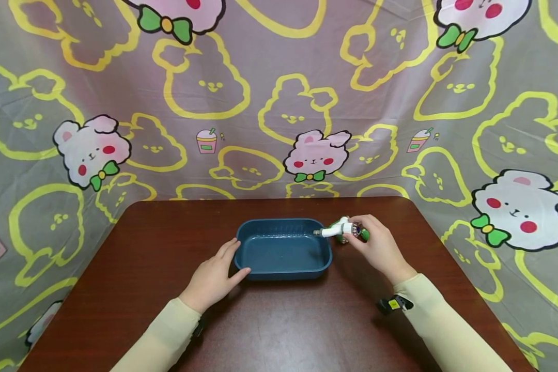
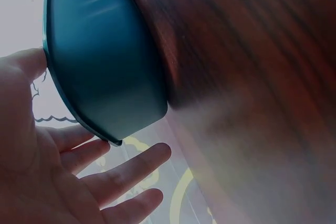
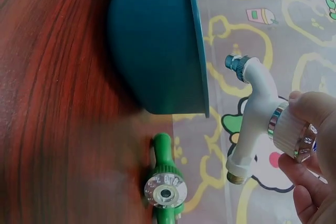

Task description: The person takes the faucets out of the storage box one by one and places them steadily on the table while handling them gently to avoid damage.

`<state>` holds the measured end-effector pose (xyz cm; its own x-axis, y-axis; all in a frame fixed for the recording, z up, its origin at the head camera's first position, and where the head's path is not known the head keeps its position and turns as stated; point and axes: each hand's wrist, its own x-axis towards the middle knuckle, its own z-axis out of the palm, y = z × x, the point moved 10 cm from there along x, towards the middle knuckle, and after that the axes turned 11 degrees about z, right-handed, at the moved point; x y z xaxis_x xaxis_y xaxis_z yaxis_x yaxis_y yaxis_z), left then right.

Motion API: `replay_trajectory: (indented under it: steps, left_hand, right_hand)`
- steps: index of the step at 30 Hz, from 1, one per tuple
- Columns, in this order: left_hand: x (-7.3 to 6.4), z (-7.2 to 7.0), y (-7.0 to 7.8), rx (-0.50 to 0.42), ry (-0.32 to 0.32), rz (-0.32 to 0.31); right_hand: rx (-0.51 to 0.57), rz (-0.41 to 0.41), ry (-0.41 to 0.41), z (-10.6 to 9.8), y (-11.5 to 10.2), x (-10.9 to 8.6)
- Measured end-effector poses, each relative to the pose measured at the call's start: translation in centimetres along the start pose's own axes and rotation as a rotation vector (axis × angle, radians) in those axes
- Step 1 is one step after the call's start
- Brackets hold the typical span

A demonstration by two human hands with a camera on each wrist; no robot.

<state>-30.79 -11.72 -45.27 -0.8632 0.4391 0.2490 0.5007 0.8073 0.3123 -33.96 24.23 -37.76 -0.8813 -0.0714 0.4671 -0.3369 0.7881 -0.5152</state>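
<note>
A dark blue rectangular basin (image 1: pixel 281 275) stands on the table. My left hand (image 1: pixel 212 279) rests at its left end, fingertips along the rim and thumb at the near corner. In the left wrist view its fingers are spread and fairly straight. To the right, my right hand (image 1: pixel 381 250) pinches the clear knob of a white faucet (image 1: pixel 333 230), thumb on one side and fingers on the other. The faucet's metal-tipped spout points left, over the basin's right rim in the head view. A green faucet (image 3: pixel 164 153) with a clear round knob lies on the table below it, partly hidden in the head view.
The brown wooden table (image 1: pixel 279 320) reaches back to a grey curtain (image 1: pixel 242 181) with yellow outlines and cartoon rabbits. A black strap (image 1: pixel 394 304) with a yellow mark sits on the right wrist.
</note>
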Motion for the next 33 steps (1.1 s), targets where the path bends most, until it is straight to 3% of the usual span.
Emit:
replay_trajectory:
  steps: [33]
  left_hand:
    - [0.1, 0.2, -0.1, -0.009, 0.014, -0.003]
  right_hand:
    - [-0.077, 0.041, 0.063, -1.0, 4.2, -2.3]
